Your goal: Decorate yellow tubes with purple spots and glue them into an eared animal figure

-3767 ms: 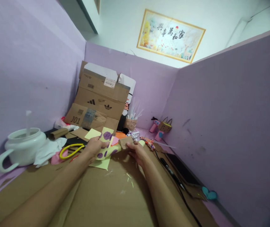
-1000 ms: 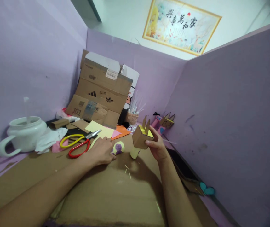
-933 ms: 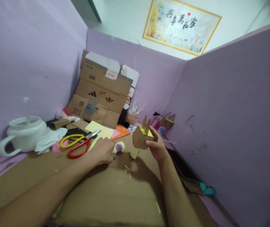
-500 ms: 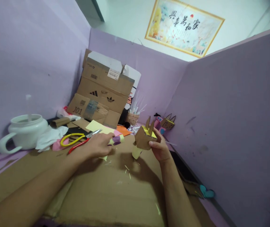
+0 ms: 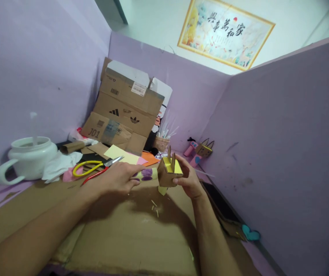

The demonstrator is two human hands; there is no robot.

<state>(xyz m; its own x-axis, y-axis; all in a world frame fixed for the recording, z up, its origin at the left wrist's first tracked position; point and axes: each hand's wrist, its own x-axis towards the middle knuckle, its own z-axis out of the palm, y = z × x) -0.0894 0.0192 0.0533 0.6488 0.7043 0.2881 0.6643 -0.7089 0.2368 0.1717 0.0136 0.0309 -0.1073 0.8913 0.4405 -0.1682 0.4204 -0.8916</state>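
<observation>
A small cardboard box head (image 5: 168,177) with a yellow top and two upright brown ears is held by my right hand (image 5: 189,180), thumb on its front and fingers behind. My left hand (image 5: 121,178) grips a pale yellow paper tube (image 5: 149,174) with purple spots. The tube points right, its end at the left side of the box; whether they touch is unclear. Below the box a small pale yellow paper piece (image 5: 162,190) shows on the cardboard mat (image 5: 129,237).
Scissors (image 5: 95,168) with yellow and red handles lie behind my left hand. A white pot (image 5: 32,159) stands far left. Folded cardboard (image 5: 126,109) leans at the back. Another eared box figure (image 5: 204,150) sits back right, and a teal heart (image 5: 250,232) lies at the right.
The box has moved left with my right hand and turned, showing more of its yellow top. My left hand has lifted the spotted tube and brought it right, close to the box.
</observation>
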